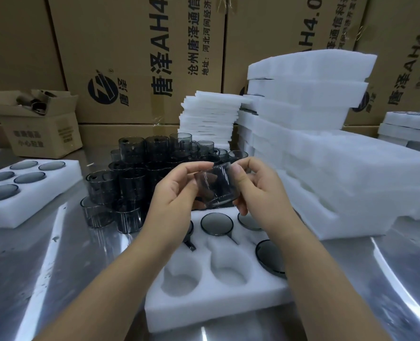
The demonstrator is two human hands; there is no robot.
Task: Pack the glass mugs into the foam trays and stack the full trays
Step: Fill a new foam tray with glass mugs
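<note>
Both hands hold one smoky glass mug (216, 190) in the air, just above the far part of the foam tray (204, 308), which lies on the table (56, 254) in front of the person. The left hand (177, 193) pinches the mug's left side between thumb and fingertips. The right hand (260, 190) has its fingers curled around the other side. The mug is tilted, and I cannot tell where its handle points.

In the tray some mugs already sit with the base up, and the pockets (181, 279) at the near edge are empty. To do this step well, I think the person should turn the mug mouth down, bring the handle in line with the narrow slot of a pocket, and press it down evenly, without force. The loose mugs (130, 183) stand close behind the tray, so a careless swing could knock glass against glass.
</note>
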